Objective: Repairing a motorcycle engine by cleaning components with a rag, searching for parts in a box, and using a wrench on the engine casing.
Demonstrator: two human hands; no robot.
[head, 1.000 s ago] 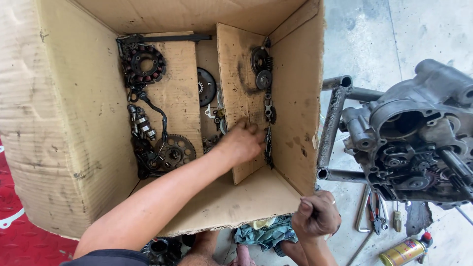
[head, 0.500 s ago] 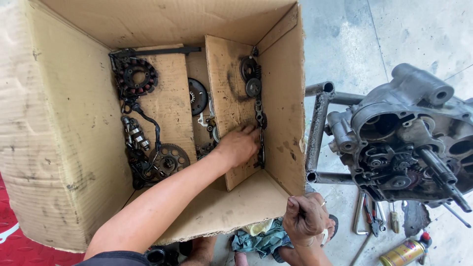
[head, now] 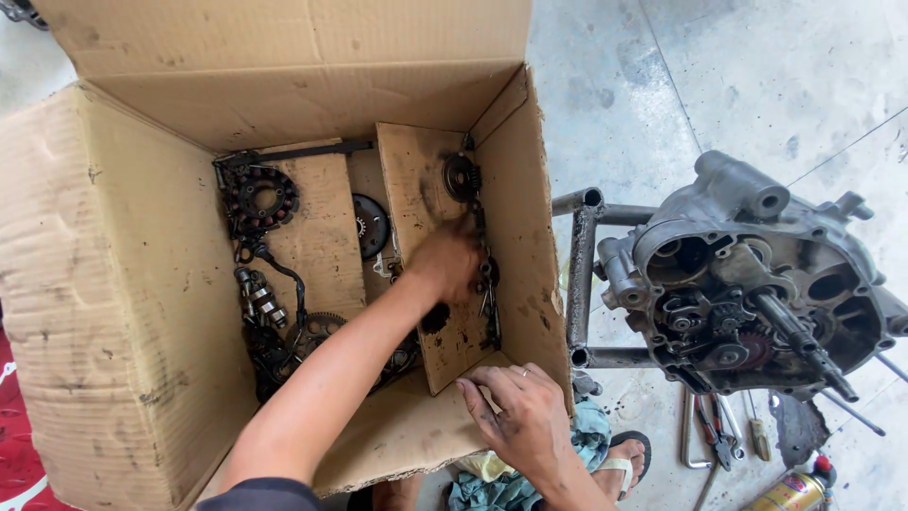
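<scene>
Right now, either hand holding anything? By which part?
Left hand reaches among the parts in the cardboard box; its grip is too blurred to tell. Right hand rests on the box's front edge, holding nothing.

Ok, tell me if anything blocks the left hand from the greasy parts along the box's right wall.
Nothing visible does. The left hand is already down inside the cardboard box, over the inner cardboard flap and right beside the chain of parts. Its fingertips are blurred, so contact is unclear.

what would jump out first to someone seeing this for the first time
A big open cardboard box fills the left and centre, with greasy engine parts on its bottom. The left hand reaches deep in, by a chain along the right wall, while the right hand rests on the box's near edge. At right, an opened engine case shows its gears on a metal stand.
</scene>
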